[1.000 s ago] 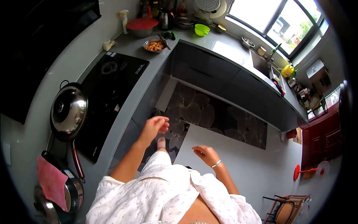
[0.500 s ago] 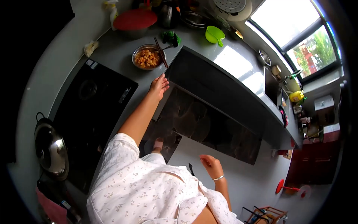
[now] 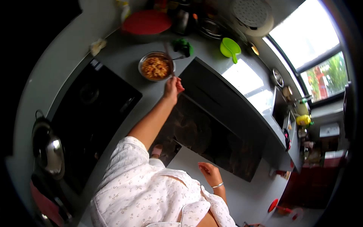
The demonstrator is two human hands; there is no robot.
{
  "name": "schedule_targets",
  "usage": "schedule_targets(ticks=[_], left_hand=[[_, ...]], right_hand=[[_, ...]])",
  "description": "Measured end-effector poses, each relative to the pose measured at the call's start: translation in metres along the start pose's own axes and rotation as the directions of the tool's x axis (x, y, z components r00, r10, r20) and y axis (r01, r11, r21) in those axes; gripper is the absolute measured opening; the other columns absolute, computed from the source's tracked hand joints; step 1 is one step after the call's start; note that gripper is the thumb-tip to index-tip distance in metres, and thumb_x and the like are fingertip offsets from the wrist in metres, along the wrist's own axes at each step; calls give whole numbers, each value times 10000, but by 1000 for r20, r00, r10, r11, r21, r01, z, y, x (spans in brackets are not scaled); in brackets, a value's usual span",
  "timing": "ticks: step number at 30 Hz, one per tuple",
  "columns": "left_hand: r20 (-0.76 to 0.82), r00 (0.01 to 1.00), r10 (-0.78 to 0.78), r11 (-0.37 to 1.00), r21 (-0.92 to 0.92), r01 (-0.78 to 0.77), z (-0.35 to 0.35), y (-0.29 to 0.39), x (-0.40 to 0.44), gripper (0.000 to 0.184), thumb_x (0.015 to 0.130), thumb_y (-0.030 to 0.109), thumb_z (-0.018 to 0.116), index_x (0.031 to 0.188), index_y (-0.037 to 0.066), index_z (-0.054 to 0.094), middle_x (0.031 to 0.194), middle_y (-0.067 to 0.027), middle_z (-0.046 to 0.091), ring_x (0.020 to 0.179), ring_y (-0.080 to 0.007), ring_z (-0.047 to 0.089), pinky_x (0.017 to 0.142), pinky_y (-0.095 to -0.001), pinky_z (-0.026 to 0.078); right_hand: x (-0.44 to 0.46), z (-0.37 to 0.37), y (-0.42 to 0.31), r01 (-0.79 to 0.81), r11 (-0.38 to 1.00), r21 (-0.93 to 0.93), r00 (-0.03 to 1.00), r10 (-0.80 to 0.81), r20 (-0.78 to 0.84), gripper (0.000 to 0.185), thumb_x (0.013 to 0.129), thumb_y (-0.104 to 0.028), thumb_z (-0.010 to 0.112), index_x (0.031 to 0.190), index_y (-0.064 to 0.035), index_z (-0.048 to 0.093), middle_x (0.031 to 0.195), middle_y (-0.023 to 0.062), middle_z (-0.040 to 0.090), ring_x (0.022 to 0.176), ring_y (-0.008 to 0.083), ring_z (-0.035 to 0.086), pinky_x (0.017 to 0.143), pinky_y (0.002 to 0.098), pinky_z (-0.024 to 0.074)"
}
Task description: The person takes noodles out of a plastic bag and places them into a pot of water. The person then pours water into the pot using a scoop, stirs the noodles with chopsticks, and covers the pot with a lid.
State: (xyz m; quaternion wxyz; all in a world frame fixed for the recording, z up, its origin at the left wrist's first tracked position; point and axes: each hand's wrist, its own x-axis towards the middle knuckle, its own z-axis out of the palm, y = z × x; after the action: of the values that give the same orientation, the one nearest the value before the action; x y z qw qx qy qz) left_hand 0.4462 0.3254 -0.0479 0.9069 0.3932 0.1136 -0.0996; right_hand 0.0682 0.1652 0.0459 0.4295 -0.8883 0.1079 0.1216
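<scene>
My left hand point(image 3: 174, 87) reaches to the counter's edge, its fingers closed at the near ends of a pair of brown chopsticks point(image 3: 169, 60), which are smeared by motion. The chopsticks lie across the right side of a metal bowl point(image 3: 141, 74) filled with reddish-orange food point(image 3: 155, 68). A metal utensil handle point(image 3: 179, 58) sticks out over the bowl's right rim. Down by my body, my right hand point(image 3: 211, 174) hangs with its fingers curled in and wears a silver bracelet point(image 3: 217, 185). Nothing shows in it.
A black cooktop point(image 3: 90, 113) lies left of the bowl, with a metal lid point(image 3: 51, 151) beyond it. Behind the bowl are a red cover point(image 3: 147, 22), a dark green bundle point(image 3: 183, 46) and a lime-green scoop point(image 3: 230, 48). The sink point(image 3: 279, 108) is along the window side.
My left hand has moved up to the chopsticks, and its fingers have closed on their near ends. The view has shifted slightly. My right hand stays low by my body.
</scene>
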Motion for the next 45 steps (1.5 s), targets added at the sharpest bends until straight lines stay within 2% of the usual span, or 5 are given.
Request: schedule_targets(ticks=[7, 13, 17, 24, 45], left_hand=[[259, 965, 51, 947, 294, -129, -12, 24, -224, 346, 1035, 333, 437, 877, 53, 563, 590, 3, 515, 489, -67, 511, 487, -212, 441], [319, 844, 430, 434, 747, -504, -90, 3, -414, 232, 983, 240, 508, 852, 70, 594, 640, -74, 596, 553, -212, 581, 533, -355, 433], [39, 958, 284, 202, 974, -100, -87, 47, -561, 242, 961, 258, 540, 901, 33, 607, 765, -199, 645, 723, -347, 648, 665, -431, 461], [-257, 828, 498, 635, 759, -146, -138, 33, -691, 311, 996, 286, 522, 886, 19, 638, 726, -99, 648, 652, -236, 610, 641, -347, 478], [-796, -146, 587, 798, 600, -61, -324, 90, -1128, 175, 896, 178, 689, 928, 12, 641, 705, -56, 636, 625, -105, 553, 599, -265, 466]], right_hand=[[25, -7, -51, 489, 843, -223, 811, -534, -238, 370, 821, 69, 613, 1173, -44, 624, 1152, 136, 638, 1039, 308, 627, 812, 348, 529], [-19, 30, -123, 882, 211, -422, 340, -905, 257, 469, 792, -83, 650, 1257, -86, 585, 1287, 130, 559, 1252, 311, 496, 1094, 515, 314], [-56, 101, -116, 997, -28, -69, 13, -839, 544, 462, 770, -179, 677, 1223, -110, 620, 1008, 86, 645, 1003, 272, 613, 1029, 505, 395], [-150, 206, -150, 936, -3, 352, -210, -807, 552, 343, 756, -125, 689, 1098, -103, 685, 803, 116, 679, 696, 299, 669, 586, 360, 529], [-575, 542, -297, 198, 213, 957, -621, -728, 291, 67, 883, -34, 619, 825, -7, 635, 657, 89, 559, 553, 202, 513, 539, 316, 448]])
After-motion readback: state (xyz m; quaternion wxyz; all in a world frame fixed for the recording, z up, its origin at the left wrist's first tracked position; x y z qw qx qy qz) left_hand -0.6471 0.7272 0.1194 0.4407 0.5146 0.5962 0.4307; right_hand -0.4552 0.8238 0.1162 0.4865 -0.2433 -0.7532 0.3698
